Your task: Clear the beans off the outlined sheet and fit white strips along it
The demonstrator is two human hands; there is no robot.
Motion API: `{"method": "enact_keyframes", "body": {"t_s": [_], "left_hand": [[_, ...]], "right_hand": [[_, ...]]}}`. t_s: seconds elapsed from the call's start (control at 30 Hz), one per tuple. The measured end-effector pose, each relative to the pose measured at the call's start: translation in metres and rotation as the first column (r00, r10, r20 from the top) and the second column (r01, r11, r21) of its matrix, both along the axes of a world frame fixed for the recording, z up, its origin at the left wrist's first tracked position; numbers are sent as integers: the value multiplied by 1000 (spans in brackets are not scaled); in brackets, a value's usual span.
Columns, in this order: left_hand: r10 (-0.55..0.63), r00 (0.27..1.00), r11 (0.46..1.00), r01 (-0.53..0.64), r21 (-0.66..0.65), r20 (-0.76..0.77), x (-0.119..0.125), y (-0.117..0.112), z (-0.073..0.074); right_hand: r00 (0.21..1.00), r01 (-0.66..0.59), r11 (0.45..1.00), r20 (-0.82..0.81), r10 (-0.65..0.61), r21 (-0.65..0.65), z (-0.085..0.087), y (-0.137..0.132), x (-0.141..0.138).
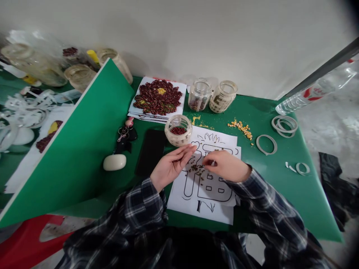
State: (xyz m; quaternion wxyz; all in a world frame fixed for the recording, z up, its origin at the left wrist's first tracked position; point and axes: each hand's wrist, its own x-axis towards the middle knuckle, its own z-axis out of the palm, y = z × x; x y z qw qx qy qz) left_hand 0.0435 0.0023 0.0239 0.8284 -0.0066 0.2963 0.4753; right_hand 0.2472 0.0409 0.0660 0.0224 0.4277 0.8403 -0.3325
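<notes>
A white sheet with a black outline drawing (209,186) lies on the green table (269,186) in front of me. A small heap of dark beans (196,169) sits on the drawing between my hands. My left hand (171,166) rests at the sheet's left edge, palm up and fingers stretched toward the beans. My right hand (226,166) lies on the drawing, fingers pinched together at the heap; what they pinch is too small to make out. An open jar of red beans (178,130) stands just beyond my left hand.
A finished red-bean flower picture (157,98) lies at the back, with two glass jars (213,96) beside it. A black phone (151,151), keys (125,136) and a white oval case (114,162) lie left. Loose corn kernels (241,127), plastic rings (283,125), a green divider board (81,149) stand around.
</notes>
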Motion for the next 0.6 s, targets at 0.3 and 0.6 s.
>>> {"method": "enact_keyframes", "body": {"t_s": [0.3, 0.6], "left_hand": [[-11, 1000, 994, 12, -110, 13, -5, 2, 3], [-59, 998, 987, 53, -153, -36, -3, 2, 1]], "right_hand": [[995, -103, 994, 2, 103, 25, -32, -1, -20], [998, -56, 998, 33, 56, -4, -43, 1, -20]]}}
